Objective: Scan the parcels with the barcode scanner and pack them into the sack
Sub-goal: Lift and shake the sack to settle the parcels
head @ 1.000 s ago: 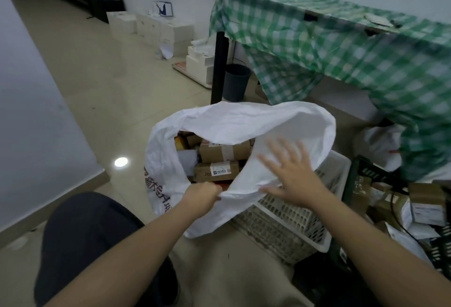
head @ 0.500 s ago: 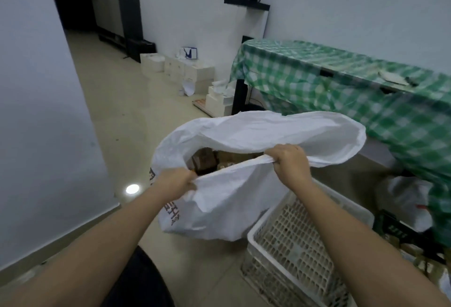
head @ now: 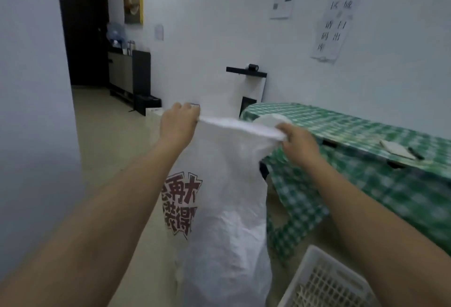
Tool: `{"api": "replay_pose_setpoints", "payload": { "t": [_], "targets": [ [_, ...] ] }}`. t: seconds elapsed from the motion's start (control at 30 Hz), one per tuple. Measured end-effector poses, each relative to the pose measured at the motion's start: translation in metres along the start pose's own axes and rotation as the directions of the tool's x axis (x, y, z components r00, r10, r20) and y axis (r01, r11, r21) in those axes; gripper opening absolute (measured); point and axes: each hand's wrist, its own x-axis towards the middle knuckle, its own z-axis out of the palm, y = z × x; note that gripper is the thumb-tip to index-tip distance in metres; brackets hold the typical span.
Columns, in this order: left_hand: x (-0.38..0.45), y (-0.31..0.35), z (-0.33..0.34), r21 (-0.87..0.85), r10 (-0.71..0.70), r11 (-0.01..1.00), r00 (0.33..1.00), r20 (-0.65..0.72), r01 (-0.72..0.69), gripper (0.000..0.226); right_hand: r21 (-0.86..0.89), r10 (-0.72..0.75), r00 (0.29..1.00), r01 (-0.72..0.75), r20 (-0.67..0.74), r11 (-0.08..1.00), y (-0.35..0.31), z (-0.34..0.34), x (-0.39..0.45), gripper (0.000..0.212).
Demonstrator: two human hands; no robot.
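Observation:
A tall white woven sack (head: 229,209) with red and black printed characters hangs upright in front of me, lifted by its top edge. My left hand (head: 179,123) grips the left end of the sack's rim. My right hand (head: 296,139) grips the right end of the rim, and the fabric is pulled taut between them. The sack's mouth is drawn nearly flat, so the parcels inside are hidden. No scanner is in view.
A table under a green checked cloth (head: 366,160) stands to the right, with a notepad (head: 396,149) and pen on it. A white plastic crate (head: 324,282) sits at the bottom right. Bare tiled floor (head: 107,135) stretches left toward a dark doorway.
Both hands have raised the sack's rim high, pulling the sack upright and its mouth nearly closed. My view has risen with it; the parcels seen earlier inside are now hidden.

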Motion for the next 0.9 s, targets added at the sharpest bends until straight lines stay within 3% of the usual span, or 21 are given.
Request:
{"api": "replay_pose_setpoints", "payload": {
  "t": [0.07, 0.1, 0.23, 0.33, 0.4, 0.47, 0.5, 0.57, 0.6, 0.63, 0.7, 0.77, 0.8, 0.87, 0.9],
  "targets": [
    [-0.039, -0.007, 0.022, -0.024, 0.007, 1.0, 0.984, 0.179, -0.003, 0.015, -0.07, -0.02, 0.944, 0.045, 0.331, 0.997, 0.019, 0.021, -0.03, 0.014],
    [-0.058, -0.008, 0.028, -0.051, 0.028, 0.999, 0.974, 0.223, -0.018, 0.016, -0.106, -0.045, 0.913, 0.097, 0.406, 0.99, 0.025, 0.028, -0.047, 0.016],
    [-0.129, -0.007, 0.042, -0.143, 0.172, 0.981, 0.935, 0.31, -0.133, 0.017, -0.228, -0.23, 0.812, 0.402, 0.536, 0.887, 0.025, 0.043, -0.107, 0.025],
    [-0.164, -0.015, 0.048, -0.177, 0.193, 0.977, 0.853, 0.484, -0.12, 0.022, -0.182, -0.272, 0.724, 0.482, 0.634, 0.857, 0.015, 0.05, -0.147, 0.024],
    [-0.182, -0.019, 0.045, -0.296, 0.183, 0.955, 0.835, 0.518, -0.026, 0.026, -0.082, -0.186, 0.679, 0.343, 0.71, 0.936, 0.008, 0.053, -0.166, 0.045],
    [-0.194, -0.02, 0.04, -0.36, 0.179, 0.932, 0.822, 0.541, 0.034, 0.029, 0.053, -0.116, 0.684, 0.112, 0.721, 0.992, 0.004, 0.052, -0.177, 0.071],
    [-0.198, -0.02, 0.037, -0.371, 0.181, 0.927, 0.802, 0.57, 0.055, 0.03, 0.137, -0.099, 0.737, 0.008, 0.669, 0.991, 0.003, 0.053, -0.178, 0.079],
    [-0.205, -0.019, 0.031, -0.391, 0.204, 0.918, 0.767, 0.608, 0.066, 0.026, 0.21, 0.003, 0.908, -0.1, 0.42, 0.973, 0.011, 0.061, -0.173, 0.08],
    [-0.207, -0.017, 0.029, -0.406, 0.22, 0.912, 0.772, 0.597, 0.055, 0.022, 0.172, 0.092, 0.947, -0.15, 0.308, 0.974, 0.016, 0.067, -0.167, 0.07],
    [-0.208, -0.015, 0.027, -0.425, 0.238, 0.904, 0.783, 0.574, 0.037, 0.02, 0.108, 0.208, 0.939, -0.245, 0.274, 0.964, 0.022, 0.073, -0.16, 0.058],
    [-0.21, -0.009, 0.021, -0.474, 0.292, 0.881, 0.795, 0.531, -0.007, 0.018, 0.096, 0.458, 0.794, -0.533, 0.399, 0.841, 0.031, 0.083, -0.15, 0.067],
    [-0.211, -0.004, 0.016, -0.44, 0.303, 0.898, 0.757, 0.579, -0.023, 0.018, 0.131, 0.568, 0.623, -0.727, 0.538, 0.674, 0.044, 0.097, -0.148, 0.088],
    [-0.213, -0.004, 0.016, -0.382, 0.276, 0.924, 0.707, 0.651, -0.01, 0.028, 0.145, 0.581, 0.578, -0.77, 0.573, 0.622, 0.05, 0.103, -0.15, 0.096],
    [-0.215, -0.002, 0.016, -0.238, 0.166, 0.97, 0.56, 0.812, 0.057, 0.074, 0.201, 0.571, 0.526, -0.821, 0.63, 0.534, 0.056, 0.114, -0.156, 0.107],
    [-0.215, -0.001, 0.017, -0.225, 0.134, 0.968, 0.53, 0.837, 0.111, 0.096, 0.257, 0.553, 0.503, -0.848, 0.665, 0.463, 0.057, 0.12, -0.159, 0.109]
  ]
}}
